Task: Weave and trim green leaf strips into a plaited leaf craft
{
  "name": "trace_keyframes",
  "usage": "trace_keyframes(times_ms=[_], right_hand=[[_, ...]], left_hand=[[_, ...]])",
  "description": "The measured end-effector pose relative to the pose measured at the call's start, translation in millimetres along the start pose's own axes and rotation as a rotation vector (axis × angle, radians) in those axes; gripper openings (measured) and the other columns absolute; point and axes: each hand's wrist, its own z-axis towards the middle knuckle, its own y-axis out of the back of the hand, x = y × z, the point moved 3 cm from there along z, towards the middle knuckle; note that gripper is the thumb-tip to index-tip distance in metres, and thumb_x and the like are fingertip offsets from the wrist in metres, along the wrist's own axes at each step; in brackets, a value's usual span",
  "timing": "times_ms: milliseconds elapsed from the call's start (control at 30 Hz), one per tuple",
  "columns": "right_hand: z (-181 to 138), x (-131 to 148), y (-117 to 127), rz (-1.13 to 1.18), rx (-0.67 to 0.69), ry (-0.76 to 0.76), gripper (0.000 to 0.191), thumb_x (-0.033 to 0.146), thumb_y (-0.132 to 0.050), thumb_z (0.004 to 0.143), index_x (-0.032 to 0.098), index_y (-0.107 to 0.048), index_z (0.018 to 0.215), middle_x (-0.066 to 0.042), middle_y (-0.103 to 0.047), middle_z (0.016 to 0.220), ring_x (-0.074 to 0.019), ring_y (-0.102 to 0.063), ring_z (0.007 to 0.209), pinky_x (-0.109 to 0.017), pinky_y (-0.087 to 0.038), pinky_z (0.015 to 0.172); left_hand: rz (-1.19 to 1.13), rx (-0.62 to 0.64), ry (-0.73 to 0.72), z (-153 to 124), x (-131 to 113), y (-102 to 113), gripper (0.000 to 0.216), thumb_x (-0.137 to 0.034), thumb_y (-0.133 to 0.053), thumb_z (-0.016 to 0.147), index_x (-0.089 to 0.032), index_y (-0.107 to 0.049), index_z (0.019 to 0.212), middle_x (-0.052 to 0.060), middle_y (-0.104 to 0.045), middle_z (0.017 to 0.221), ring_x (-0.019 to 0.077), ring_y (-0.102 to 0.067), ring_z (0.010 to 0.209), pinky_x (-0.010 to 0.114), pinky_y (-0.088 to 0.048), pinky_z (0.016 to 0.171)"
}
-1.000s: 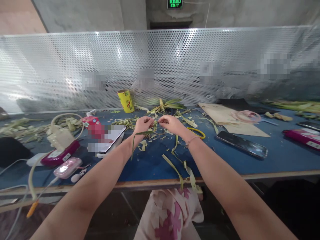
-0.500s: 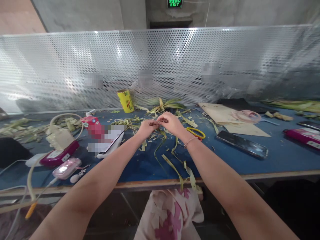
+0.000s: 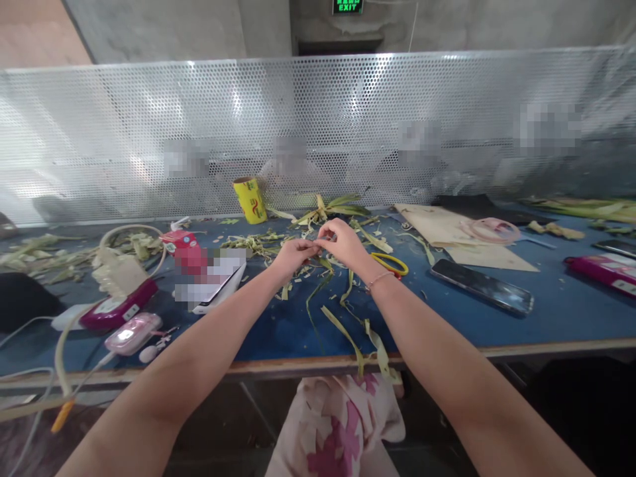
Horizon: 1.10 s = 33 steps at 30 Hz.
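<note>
Over the middle of the table, my left hand (image 3: 294, 256) and my right hand (image 3: 342, 244) meet fingertip to fingertip. Both are closed in a pinch on a thin leaf strip (image 3: 325, 264), most of which the fingers hide. Its green end seems to trail down toward the blue tabletop. Cut leaf scraps (image 3: 285, 290) lie under and around the hands. Nearer the front edge are longer pale leaf strips (image 3: 345, 331). Beside my right wrist rests a yellow-handled tool (image 3: 403, 269), probably scissors, partly covered by the wrist.
A perforated metal screen (image 3: 318, 119) runs along the back. A yellow cardboard tube (image 3: 250, 200) leans there. Right are a black phone (image 3: 481, 286) and brown paper (image 3: 489, 257); left are a pink case (image 3: 133, 333), a purple power bank (image 3: 119, 305) and cables.
My right hand's fingers have lifted and curled slightly while the fingertips stay together at the leaf strip. My left hand has barely shifted. Things on the table stay put.
</note>
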Motion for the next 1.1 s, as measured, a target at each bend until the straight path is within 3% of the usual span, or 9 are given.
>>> trace_keyframes(times_ms=[167, 333, 600, 1100], right_hand=[[-2, 5, 6, -0.012, -0.008, 0.024, 0.012, 0.026, -0.053, 0.079, 0.016, -0.061, 0.075, -0.004, -0.052, 0.083, -0.0134, -0.049, 0.073, -0.029, -0.042, 0.072], [-5, 4, 3, -0.099, 0.079, 0.105, 0.011, 0.019, -0.056, 0.074, 0.017, -0.065, 0.08, -0.005, -0.05, 0.091, -0.0148, -0.05, 0.081, -0.029, -0.042, 0.077], [-5, -1, 0, -0.173, 0.179, 0.142, 0.01, 0.016, -0.049, 0.08, 0.016, -0.059, 0.08, -0.005, -0.048, 0.091, -0.0156, -0.05, 0.085, -0.03, -0.041, 0.081], [-7, -8, -2, -0.147, 0.201, 0.079, 0.009, 0.017, -0.046, 0.081, 0.015, -0.055, 0.083, -0.009, -0.045, 0.104, -0.0135, -0.051, 0.087, -0.031, -0.041, 0.087]], left_hand=[[-0.067, -0.067, 0.057, 1, 2, 2, 0.024, -0.032, -0.073, 0.055, -0.013, -0.067, 0.069, 0.004, -0.064, 0.068, 0.01, -0.054, 0.061, 0.02, -0.037, 0.052], [-0.087, -0.081, 0.047, 2, 2, 3, 0.019, -0.029, -0.07, 0.057, -0.013, -0.066, 0.067, 0.003, -0.063, 0.065, 0.0098, -0.053, 0.059, 0.021, -0.037, 0.052], [-0.035, -0.078, 0.04, 2, 3, 3, 0.019, -0.031, -0.068, 0.06, -0.013, -0.066, 0.066, 0.002, -0.061, 0.065, 0.0083, -0.048, 0.057, 0.02, -0.037, 0.051], [0.102, -0.072, -0.017, 6, 4, 9, 0.014, -0.027, -0.062, 0.063, -0.013, -0.066, 0.067, 0.002, -0.063, 0.065, 0.0089, -0.051, 0.055, 0.021, -0.039, 0.053]])
